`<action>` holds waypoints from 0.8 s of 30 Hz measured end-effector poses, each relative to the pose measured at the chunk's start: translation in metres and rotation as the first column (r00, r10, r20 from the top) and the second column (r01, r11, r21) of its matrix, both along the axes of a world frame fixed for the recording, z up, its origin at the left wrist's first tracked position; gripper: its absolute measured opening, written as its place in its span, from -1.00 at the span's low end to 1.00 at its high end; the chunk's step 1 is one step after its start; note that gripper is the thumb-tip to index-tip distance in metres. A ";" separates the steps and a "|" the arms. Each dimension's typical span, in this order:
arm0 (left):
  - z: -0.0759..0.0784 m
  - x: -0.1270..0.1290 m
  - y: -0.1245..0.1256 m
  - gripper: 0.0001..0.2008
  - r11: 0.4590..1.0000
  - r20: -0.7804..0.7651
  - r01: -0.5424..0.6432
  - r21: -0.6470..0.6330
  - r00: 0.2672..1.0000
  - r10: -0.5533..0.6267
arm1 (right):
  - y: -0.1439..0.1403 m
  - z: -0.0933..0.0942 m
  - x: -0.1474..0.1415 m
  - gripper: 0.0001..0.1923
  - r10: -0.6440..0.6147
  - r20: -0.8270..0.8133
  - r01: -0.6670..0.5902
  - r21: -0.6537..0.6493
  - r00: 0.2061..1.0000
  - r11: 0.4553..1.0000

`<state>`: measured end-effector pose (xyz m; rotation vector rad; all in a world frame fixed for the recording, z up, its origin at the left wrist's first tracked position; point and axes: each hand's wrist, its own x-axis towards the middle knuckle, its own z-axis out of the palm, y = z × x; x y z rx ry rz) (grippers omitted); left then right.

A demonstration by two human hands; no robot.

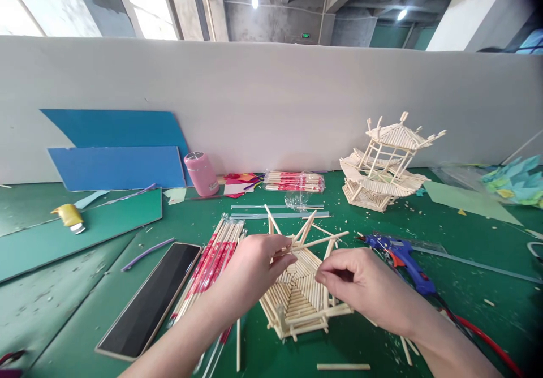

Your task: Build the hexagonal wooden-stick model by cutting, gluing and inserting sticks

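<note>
In front of me stands a six-sided frame of pale wooden sticks (pixel 297 287), its floor laid in rings and several posts rising from its rim. Over the far part of it, my left hand (pixel 261 262) pinches a thin wooden stick (pixel 324 240) that slants out to the right. My right hand (pixel 360 279) is closed at the frame's right side, thumb and fingertips together beside an upright post. Whatever those fingers may hold is hidden. To the right of that hand lies a blue glue gun (pixel 401 256), its nozzle pointing left.
A finished-looking stick pagoda (pixel 382 168) stands at the back right. Bundled sticks in red wrappers (pixel 216 253) and a phone (pixel 150 299) lie left. Clear glue sticks (pixel 280 215), a pink cup (pixel 201 174) and a yellow bottle (pixel 70 217) are farther back. One loose stick (pixel 343 366) lies in front.
</note>
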<state>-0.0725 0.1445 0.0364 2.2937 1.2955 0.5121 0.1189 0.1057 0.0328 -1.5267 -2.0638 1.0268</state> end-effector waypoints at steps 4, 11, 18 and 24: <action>-0.001 0.000 0.001 -0.80 1.000 0.012 -0.005 0.005 1.000 0.005 | 0.001 0.002 0.000 -0.78 0.007 -0.007 -0.007 0.015 1.000 1.000; 0.001 0.000 0.001 -0.79 1.000 -0.005 -0.012 -0.009 1.000 0.012 | 0.001 0.002 0.002 -0.76 0.014 -0.010 -0.014 0.043 1.000 0.999; -0.001 0.000 0.001 -0.79 1.000 0.052 -0.022 0.012 0.998 0.021 | 0.002 0.000 0.004 -0.80 0.018 -0.023 -0.017 0.051 1.000 0.999; -0.002 -0.001 0.003 -0.77 0.999 0.019 -0.010 0.031 1.000 0.010 | 0.004 -0.002 0.006 -0.81 0.023 -0.035 -0.022 0.056 0.999 0.998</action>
